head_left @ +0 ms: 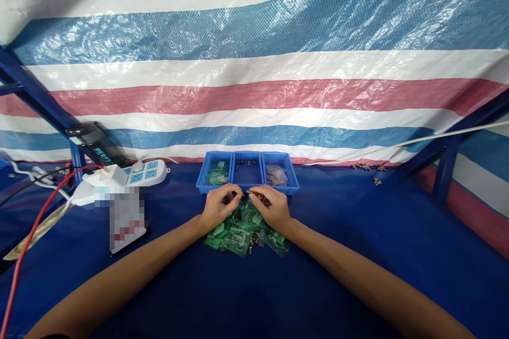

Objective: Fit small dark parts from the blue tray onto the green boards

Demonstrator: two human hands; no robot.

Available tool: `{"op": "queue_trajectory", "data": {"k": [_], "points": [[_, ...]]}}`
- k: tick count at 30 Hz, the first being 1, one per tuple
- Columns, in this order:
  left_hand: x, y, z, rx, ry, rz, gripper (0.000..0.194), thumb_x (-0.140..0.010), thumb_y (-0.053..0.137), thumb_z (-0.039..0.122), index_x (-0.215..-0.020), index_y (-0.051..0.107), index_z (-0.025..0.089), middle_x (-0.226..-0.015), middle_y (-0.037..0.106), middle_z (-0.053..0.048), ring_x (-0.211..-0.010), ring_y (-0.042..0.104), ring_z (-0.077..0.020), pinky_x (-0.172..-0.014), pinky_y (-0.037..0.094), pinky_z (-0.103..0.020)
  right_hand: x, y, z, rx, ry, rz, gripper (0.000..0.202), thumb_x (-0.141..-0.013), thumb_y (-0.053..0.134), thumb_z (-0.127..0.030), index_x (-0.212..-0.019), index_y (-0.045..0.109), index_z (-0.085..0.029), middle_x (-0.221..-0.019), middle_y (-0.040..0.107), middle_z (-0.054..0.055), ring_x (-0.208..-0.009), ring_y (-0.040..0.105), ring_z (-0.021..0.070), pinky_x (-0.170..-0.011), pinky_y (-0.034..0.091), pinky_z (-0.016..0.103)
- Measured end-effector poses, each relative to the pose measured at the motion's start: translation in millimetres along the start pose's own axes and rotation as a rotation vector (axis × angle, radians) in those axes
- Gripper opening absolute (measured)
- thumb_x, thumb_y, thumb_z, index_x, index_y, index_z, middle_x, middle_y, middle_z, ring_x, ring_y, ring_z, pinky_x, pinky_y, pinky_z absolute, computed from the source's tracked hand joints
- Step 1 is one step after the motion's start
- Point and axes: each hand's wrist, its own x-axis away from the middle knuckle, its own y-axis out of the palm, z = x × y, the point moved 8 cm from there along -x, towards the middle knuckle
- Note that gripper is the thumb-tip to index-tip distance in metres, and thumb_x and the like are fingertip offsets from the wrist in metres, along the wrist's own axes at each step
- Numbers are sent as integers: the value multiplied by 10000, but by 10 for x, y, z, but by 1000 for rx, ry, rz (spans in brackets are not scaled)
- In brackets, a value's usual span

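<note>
My left hand (221, 205) is closed in a pinch, with a small dark piece at its fingertips too small to name. Close beside it, my right hand (272, 206) pinches a small metallic piece, also too small to name. Both hands hover over a pile of green plastic packets (237, 238), with small dark and metal pieces (252, 243) among them. Just beyond the fingers stand three blue bins. Green packets lie in the left bin (201, 180), a few small dark parts in the middle bin (247, 174), and clear packets in the right bin (292, 177).
At left lie a white power strip (153, 172), a blurred phone-like object (128, 222), a red cable (34, 233) and a dark bottle (95, 145). Small metal pieces (377, 181) lie at back right. A striped sheet (254, 69) hangs behind, between blue frame posts (445, 164).
</note>
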Motion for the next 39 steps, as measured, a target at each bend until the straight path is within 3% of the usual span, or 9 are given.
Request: {"op": "queue_trajectory", "data": {"k": [19,27,32,39], "points": [[13,3,-18,61,30,22,22,-848,571,181,-861,582,168,-722,635,-2,-457,467,-52,-490,412,-188,-2,-1,-9,0,-6,3,173,-899,522,-274,-972,647,-178,-726,648,51,-524,551,120,-489,478,248],[-11,-11,2,34,22,14,68,-859,567,221,-856,598,161,-762,648,-20,-488,486,-60,-509,426,-189,-4,6,9,30,15,-13,205,-907,506,-305,-996,647,-186,-751,657,50,-533,560,124,-512,486,261],[-46,-3,72,-2,76,-7,127,-854,591,226,-963,624,171,-777,656,-24,-474,470,-59,-517,438,-200,-2,9,-4,36,-3,-22,203,-907,514,-282,-1012,657,-181,-755,669,55,-537,564,128,-521,491,268],[-68,17,123,4,112,-26,122,-869,575,243,-928,647,164,-849,670,-63,-508,493,-71,-528,461,-215,15,6,-15,42,-16,0,231,-917,498,-278,-1048,669,-195,-851,700,68,-710,656,170,-654,554,303]]}}
